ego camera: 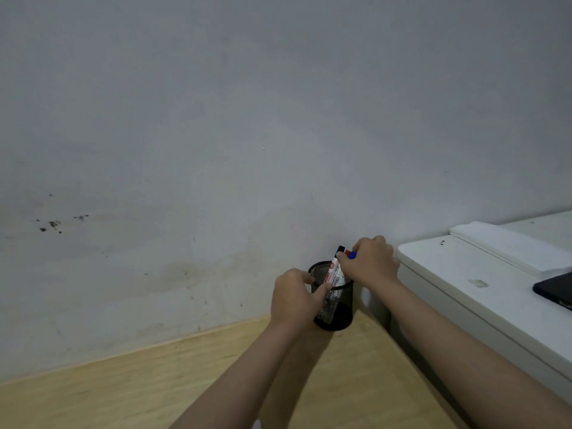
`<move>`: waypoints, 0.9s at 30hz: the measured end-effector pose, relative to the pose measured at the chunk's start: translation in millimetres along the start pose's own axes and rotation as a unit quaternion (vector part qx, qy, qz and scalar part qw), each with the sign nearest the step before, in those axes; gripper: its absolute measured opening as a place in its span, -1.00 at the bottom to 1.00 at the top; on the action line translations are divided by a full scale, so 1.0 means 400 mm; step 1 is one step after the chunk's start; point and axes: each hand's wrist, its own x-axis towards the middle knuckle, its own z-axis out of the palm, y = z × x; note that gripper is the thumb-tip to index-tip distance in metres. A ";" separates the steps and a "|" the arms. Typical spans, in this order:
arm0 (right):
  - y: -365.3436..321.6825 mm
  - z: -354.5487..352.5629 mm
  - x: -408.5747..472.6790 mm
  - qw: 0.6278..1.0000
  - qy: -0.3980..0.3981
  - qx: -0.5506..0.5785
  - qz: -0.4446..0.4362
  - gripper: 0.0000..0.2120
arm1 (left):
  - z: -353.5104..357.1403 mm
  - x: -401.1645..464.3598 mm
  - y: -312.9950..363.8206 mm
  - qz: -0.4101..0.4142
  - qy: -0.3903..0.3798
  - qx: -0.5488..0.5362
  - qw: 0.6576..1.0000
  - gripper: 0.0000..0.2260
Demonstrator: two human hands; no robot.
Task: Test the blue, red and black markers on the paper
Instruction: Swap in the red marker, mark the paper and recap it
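A black mesh pen cup (339,308) stands on the wooden desk (154,385) against the wall. Three white markers (335,272) stick up out of it, showing a black cap (340,249), a red cap (347,252) and a blue cap (352,255). My left hand (294,297) is wrapped around the cup's left side. My right hand (371,261) reaches over the cup from the right with its fingers closed around the tops of the markers. No paper lies on the desk in view.
A grey wall with dark stains fills most of the view. A white cabinet or printer top (464,274) stands to the right, higher than the desk, with a white stack (510,246) and a dark flat device (557,289) on it.
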 end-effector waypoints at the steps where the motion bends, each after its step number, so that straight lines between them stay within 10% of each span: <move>1: -0.006 -0.002 0.002 1.000 -0.004 0.006 0.008 -0.66 | 0.001 0.000 0.000 -0.001 0.000 0.002 1.000 -0.64; 12: -0.050 -0.126 -0.163 0.942 0.103 0.271 -0.167 -0.90 | -0.089 -0.031 0.070 -0.068 -0.051 -0.066 0.994 -0.71; 17: -0.053 -0.202 -0.349 0.901 0.124 0.299 -0.287 -0.86 | -0.214 -0.119 0.157 -0.312 -0.198 -0.423 0.828 -0.76; 21: -0.062 -0.243 -0.475 0.890 0.055 0.340 -0.299 -0.77 | -0.310 -0.197 0.183 -0.344 -0.177 -0.503 0.773 -0.88; 27: -0.110 -0.308 -0.580 0.882 -0.035 0.429 -0.190 -0.57 | -0.452 -0.329 0.168 -0.197 -0.163 -0.438 0.862 -0.85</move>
